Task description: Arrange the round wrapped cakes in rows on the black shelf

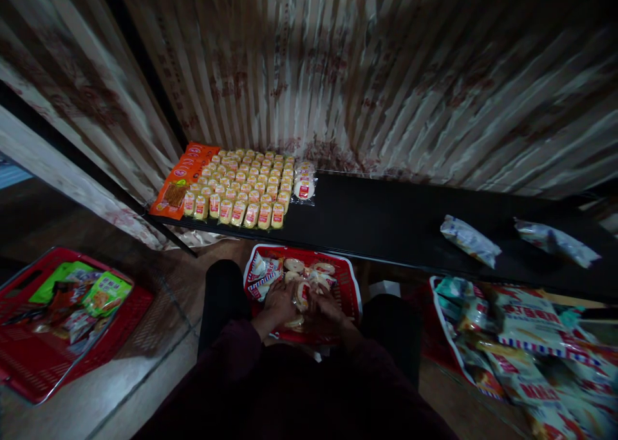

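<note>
Both my hands reach down into a red basket (pixel 348 279) between my knees. It holds several round pale wrapped snacks (pixel 293 264) and red-and-white packets (pixel 263 274). My left hand (pixel 280 302) lies on the packets with fingers curled. My right hand (pixel 327 306) is beside it, fingers bent around a round snack (pixel 302 295) held between the two hands. On the black shelf (pixel 386 221) in front, rows of small yellow packets (pixel 244 186) are laid out neatly.
Orange packets (pixel 179 179) lie at the shelf's left end and round wrapped snacks (pixel 304 181) to the right of the yellow rows. Two loose bags (pixel 470 239) lie on the right of the shelf. Another red basket (pixel 58 324) stands at left, and a basket of large bags (pixel 521 343) at right.
</note>
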Motion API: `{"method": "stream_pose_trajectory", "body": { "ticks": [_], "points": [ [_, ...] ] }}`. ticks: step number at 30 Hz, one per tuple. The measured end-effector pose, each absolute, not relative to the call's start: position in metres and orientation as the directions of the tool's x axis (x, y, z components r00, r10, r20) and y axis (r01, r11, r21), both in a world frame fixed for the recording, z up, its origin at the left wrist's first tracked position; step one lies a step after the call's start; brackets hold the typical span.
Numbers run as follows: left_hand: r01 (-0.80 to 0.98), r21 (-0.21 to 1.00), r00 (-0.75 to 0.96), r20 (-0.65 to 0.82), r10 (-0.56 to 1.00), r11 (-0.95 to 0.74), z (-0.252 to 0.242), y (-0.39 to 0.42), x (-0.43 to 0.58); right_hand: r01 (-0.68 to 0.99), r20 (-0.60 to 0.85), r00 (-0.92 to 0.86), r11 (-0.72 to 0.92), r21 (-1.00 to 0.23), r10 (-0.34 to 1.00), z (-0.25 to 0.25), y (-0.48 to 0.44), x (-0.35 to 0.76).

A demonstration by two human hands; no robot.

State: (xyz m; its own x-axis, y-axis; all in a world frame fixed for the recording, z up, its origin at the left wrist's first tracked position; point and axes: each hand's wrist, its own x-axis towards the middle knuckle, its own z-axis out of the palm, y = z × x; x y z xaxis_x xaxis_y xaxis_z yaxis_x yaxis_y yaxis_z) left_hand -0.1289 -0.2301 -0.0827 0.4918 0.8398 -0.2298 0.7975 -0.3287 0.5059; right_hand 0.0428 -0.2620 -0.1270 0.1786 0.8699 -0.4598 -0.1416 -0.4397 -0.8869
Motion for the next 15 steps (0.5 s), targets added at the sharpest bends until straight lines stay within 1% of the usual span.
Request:
{"method": "stream_pose_trajectory", "body": {
  "ticks": [3,5,8,11,13,15],
  "points": [
    [0.828,0.520,0.379,-0.243,0.893,-0.211,-0.080,-0.229,-0.118,-0.213,-0.534,0.169,-0.499,-0.840,0.828,-0.117,-0.257,0.042],
    [0.842,0.524,0.295,-0.247,0.923,-0.128,-0.081,-0.227,-0.113,-0.240,-0.560,0.128,-0.523,-0.818,0.818,-0.112,-0.253,0.044],
    [0.828,0.556,0.242,-0.228,0.943,-0.077,-0.085,-0.226,-0.112,-0.286,-0.600,0.070,-0.560,-0.777,0.797,-0.109,-0.251,0.047],
    [0.800,0.600,0.191,-0.231,0.954,-0.014,-0.089,-0.224,-0.115,-0.287,-0.605,0.034,-0.572,-0.769,0.796,-0.110,-0.252,0.049],
    [0.768,0.636,0.115,-0.263,0.958,0.083,-0.091,-0.221,-0.117,-0.277,-0.602,0.014,-0.576,-0.770,0.798,-0.112,-0.252,0.049],
    [0.692,0.696,0.044,-0.304,0.952,0.190,-0.093,-0.216,-0.118,-0.267,-0.583,0.002,-0.562,-0.783,0.812,-0.112,-0.251,0.049]
  ]
}}
